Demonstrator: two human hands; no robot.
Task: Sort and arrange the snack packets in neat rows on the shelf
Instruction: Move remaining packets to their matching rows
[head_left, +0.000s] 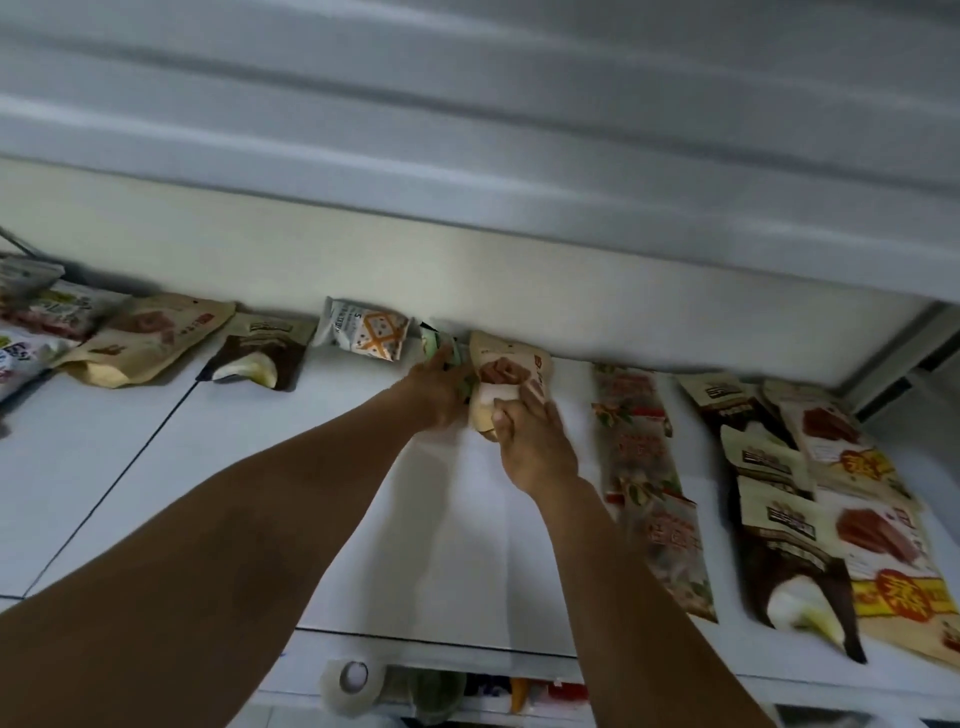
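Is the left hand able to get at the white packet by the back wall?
Probably, reach-wise: the white packet lies just beside the left hand, nothing between. But that hand holds a green packet, so gripping looks unlikely.

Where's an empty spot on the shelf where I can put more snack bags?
The bare patch is the front of the shelf, before the brown packet and white packet at the back wall. A narrower strip lies between the right hand and the flowery row. The right end is crowded with dark packets and beige packets; the far-left corner too.
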